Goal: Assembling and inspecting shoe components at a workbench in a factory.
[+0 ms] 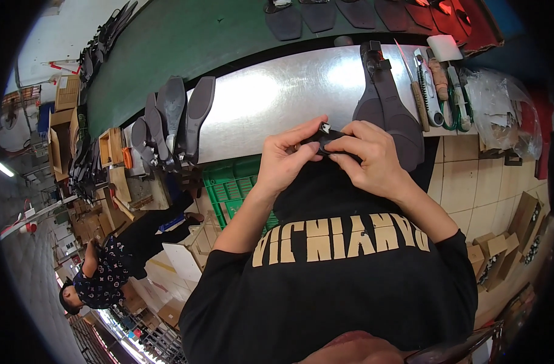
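Close to my body, at the bench's near edge, my left hand (283, 159) and my right hand (372, 156) meet over a small black strap-like piece (334, 134). Fingers and thumbs of both hands pinch it. One end shows a shiny, silvery-white bit, but my fingers hide much of the rest, so its exact kind is unclear. Just beyond my right hand, a pair of dark shoe soles (391, 121) lies overlapped on the metal bench top (271, 91), with black strap parts at the far end.
More dark soles (199, 118) lie on the bench's left end. Along the green surface (186, 42) beyond, several soles (319, 15) stand in a row. An awl (418, 100), utility knife (430, 91) and green-handled scissors (452, 109) sit right. A green crate (228, 188) stands below; another person (110, 267) is at left.
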`<state>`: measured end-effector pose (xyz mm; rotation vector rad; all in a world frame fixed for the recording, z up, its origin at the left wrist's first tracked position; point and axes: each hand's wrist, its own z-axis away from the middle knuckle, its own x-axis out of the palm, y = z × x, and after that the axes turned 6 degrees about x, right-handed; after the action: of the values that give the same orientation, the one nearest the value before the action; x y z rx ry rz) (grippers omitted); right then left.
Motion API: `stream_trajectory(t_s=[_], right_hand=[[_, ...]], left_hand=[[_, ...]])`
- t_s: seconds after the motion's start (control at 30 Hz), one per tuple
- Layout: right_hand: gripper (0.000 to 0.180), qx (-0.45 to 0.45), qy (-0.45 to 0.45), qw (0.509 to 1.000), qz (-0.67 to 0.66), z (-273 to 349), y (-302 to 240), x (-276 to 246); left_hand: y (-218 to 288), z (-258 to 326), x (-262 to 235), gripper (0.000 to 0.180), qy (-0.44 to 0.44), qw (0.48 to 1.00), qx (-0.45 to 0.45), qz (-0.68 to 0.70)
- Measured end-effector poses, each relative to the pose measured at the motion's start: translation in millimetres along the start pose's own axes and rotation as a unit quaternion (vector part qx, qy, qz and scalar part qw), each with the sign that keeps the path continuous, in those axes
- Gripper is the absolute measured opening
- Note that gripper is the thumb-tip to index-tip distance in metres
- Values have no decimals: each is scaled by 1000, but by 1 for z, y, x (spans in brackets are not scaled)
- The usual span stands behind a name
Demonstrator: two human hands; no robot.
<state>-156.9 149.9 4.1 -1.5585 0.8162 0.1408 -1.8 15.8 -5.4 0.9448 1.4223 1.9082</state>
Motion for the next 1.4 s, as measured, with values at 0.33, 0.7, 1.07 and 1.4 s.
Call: stream_trajectory(t_s=[0.33,0.7,1.07,1.4], right_hand=[[28,21,-60,997,-51,5,7,2],[20,-31,47,998,2,8,7,13],[20,19,62,995,-76,8,4,8],[14,32,61,997,-46,14,7,17]], left_hand=[[-6,-6,-2,38,33,999,-28,-8],[1,-7,-1,38,57,996,-51,48],[8,-3,1,31,45,987,-136,73],[-9,4,10,26,31,995,-74,-66]])
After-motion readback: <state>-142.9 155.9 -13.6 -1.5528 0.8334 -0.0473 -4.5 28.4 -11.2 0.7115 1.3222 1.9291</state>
